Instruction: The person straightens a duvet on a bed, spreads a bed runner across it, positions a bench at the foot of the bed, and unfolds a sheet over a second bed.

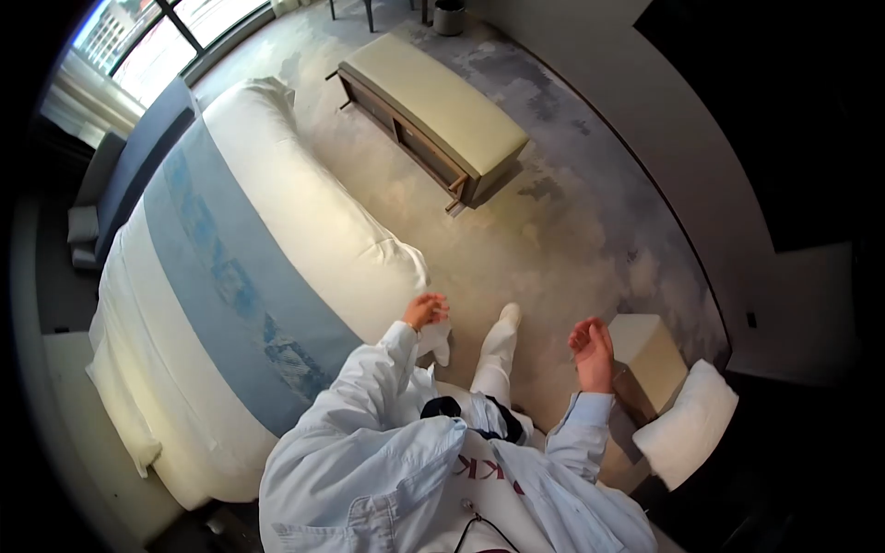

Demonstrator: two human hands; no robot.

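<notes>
My left hand (426, 311) hovers by the near corner of the bed, above the edge of the white bedding (323, 235). Its fingers are apart and loosely bent, with nothing in them. Over on the right, my right hand (593, 354) is raised in the air, palm up, fingers half curled and holding nothing visible. It is nearest to a cream upholstered stool (648, 346). Across the bed lies a blue-grey bed runner (212, 267) with a patterned middle band.
A cream bench (433, 101) on a dark wood frame stands on the mottled carpet (590, 221). A white pillow (687, 424) rests beside the stool. A grey sofa (143, 166) is beyond the bed near the window (152, 60). A bin (449, 17) stands by the wall.
</notes>
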